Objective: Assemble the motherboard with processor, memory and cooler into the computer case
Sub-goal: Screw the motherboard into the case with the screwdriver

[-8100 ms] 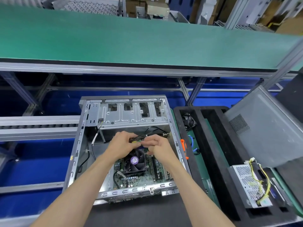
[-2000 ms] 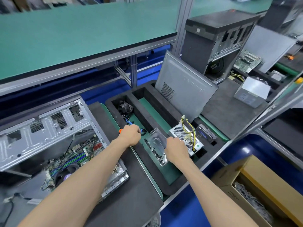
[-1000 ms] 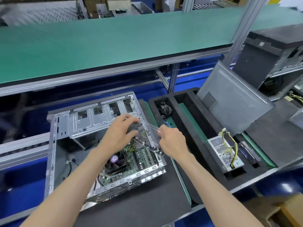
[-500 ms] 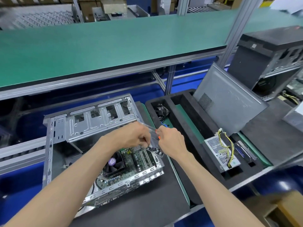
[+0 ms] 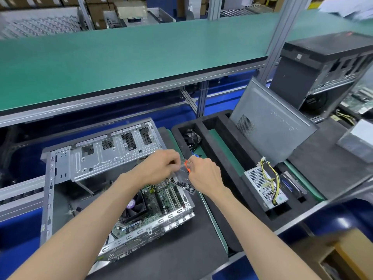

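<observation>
Both forearms reach forward over the open computer case (image 5: 84, 164), which lies on its side on the dark mat at the bench's near edge. The motherboard (image 5: 159, 201) sits inside the case, its cooler (image 5: 136, 205) fan facing up. The left hand (image 5: 159, 168) hovers above the board, fingers curled and pinching the upper edge of a clear plastic screw box (image 5: 182, 183). The right hand (image 5: 205, 176) meets it just beside, fingers curled around the box's far side near an orange-handled tool (image 5: 187, 167). The box tilts, screws gathered at its lower end.
</observation>
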